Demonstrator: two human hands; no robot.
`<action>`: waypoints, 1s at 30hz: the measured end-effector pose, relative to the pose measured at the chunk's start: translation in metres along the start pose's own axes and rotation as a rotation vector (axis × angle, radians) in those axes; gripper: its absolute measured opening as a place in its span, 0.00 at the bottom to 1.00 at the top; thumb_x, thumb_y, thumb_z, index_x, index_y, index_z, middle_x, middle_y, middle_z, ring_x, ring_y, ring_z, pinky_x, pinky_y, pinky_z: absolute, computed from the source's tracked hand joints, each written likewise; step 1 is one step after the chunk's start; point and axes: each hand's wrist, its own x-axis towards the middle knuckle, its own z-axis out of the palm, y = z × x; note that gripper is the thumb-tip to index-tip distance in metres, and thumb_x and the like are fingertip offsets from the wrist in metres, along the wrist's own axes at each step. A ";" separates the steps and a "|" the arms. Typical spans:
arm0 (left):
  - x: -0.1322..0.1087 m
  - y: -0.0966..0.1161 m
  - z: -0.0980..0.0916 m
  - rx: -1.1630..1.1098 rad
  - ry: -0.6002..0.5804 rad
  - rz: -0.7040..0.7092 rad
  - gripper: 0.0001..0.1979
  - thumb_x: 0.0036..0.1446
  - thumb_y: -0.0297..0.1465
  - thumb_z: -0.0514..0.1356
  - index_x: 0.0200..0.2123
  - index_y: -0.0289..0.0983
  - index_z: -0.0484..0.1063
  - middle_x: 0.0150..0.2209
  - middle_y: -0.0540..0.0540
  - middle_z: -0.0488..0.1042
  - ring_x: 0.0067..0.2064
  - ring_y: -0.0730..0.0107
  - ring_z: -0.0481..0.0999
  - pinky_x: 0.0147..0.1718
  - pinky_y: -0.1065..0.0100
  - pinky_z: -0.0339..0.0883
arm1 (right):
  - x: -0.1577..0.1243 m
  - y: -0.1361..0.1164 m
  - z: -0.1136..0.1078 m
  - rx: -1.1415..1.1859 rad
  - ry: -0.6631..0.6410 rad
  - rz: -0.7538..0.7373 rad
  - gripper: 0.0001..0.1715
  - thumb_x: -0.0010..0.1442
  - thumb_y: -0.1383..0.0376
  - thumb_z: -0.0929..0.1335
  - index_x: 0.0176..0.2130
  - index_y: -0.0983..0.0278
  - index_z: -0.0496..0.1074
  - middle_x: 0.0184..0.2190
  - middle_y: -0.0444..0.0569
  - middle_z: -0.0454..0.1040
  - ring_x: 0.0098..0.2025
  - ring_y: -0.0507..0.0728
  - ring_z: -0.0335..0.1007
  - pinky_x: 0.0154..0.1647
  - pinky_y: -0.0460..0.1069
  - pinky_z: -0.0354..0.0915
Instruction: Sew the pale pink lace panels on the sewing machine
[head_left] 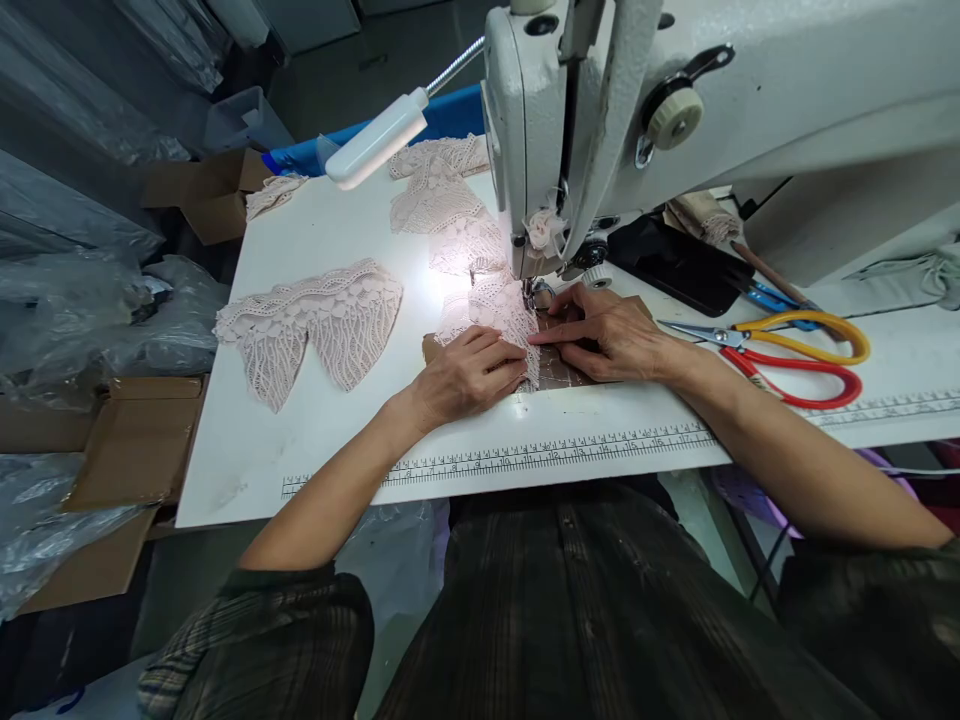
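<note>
Pale pink lace (496,315) runs under the needle area of a white sewing machine (521,150). My left hand (474,375) lies on the near part of this lace, its fingers flat and slightly bent. At the lace's right edge, the fingertips of my right hand (607,335) touch down, fingers stretched and apart beside the presser foot (541,294). A brown plate-like piece (559,365) shows beneath that hand. More joined lace trails away behind the needle. Left of my left hand, a separate two-pointed lace piece (319,325) rests on the white table (315,440).
Scissors (750,345) with yellow and red handles lie right of my right hand, near a black phone (679,265). A lit lamp (379,138) hangs over the lace. A printed ruler (525,455) follows the front edge. Cardboard boxes (139,435) and plastic bags stand at left.
</note>
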 end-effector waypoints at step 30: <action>0.009 -0.008 -0.004 -0.192 -0.113 -0.076 0.11 0.65 0.26 0.57 0.35 0.35 0.80 0.36 0.46 0.81 0.35 0.69 0.79 0.37 0.65 0.75 | -0.002 -0.004 0.000 -0.112 -0.021 0.041 0.21 0.64 0.64 0.64 0.52 0.54 0.81 0.49 0.56 0.73 0.48 0.62 0.68 0.49 0.57 0.65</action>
